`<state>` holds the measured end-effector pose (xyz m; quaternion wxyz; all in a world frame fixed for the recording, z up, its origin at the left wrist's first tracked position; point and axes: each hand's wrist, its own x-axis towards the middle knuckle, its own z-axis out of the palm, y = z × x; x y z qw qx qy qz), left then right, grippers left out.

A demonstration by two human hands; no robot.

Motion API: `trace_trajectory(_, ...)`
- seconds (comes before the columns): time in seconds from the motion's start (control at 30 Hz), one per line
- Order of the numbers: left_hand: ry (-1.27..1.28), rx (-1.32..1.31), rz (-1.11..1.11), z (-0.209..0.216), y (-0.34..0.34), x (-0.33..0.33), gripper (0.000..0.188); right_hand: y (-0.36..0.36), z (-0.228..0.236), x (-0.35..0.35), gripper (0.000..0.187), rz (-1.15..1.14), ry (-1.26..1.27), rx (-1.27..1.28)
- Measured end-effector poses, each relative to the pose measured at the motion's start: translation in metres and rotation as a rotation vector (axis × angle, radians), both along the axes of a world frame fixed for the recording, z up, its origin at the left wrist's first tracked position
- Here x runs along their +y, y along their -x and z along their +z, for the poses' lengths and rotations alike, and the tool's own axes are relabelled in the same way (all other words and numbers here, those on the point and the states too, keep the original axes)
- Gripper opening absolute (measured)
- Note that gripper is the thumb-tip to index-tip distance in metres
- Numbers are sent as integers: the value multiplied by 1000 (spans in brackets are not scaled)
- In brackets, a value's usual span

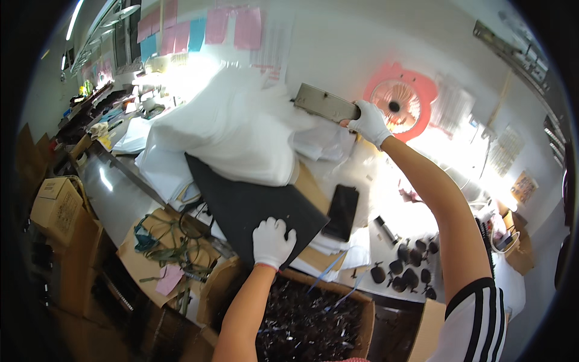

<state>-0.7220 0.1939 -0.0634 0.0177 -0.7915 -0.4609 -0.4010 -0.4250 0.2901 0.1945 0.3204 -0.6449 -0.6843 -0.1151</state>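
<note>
My left hand [273, 244], in a white glove, presses down on a black sheet [253, 208] near its front edge. Its fingers are apart with nothing in them. A white-gloved right hand [370, 123], mine too, is raised at the back and grips one end of a long grey metal block [324, 103]. What kind of block it is I cannot make out. A large pile of thin white sheets [232, 136], blurred by motion, bulges up over the far part of the black sheet. A black phone-like slab [342, 212] lies right of the black sheet.
A pink-framed fan [396, 101] stands behind my right hand. Dark lens-like pieces [410, 279] are scattered at the right. An open carton of shiny black parts [313, 317] sits in front of the table. Tangled straps [175, 247] lie on cardboard at the left.
</note>
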Motion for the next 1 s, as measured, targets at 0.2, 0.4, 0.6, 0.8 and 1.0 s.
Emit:
trace_trajectory(0.2,-17,12,9,-2,3,-4,25,35,160,-69,85,12,-86,-55)
trace_trajectory(0.4,-42,-26,18,-4,4,-7,22,110,265,-159,72,22,-358,-334)
trace_trajectory(0.6,-44,-22,14,-7,7,-8,22,188,326,-201,57,-159,-554,-501)
trace_trajectory(0.8,-49,-29,16,-8,7,-6,22,206,344,-197,63,-246,-697,-565)
trace_trajectory(1.0,-52,-49,7,-7,8,-6,19,194,342,-184,58,-169,-640,-583)
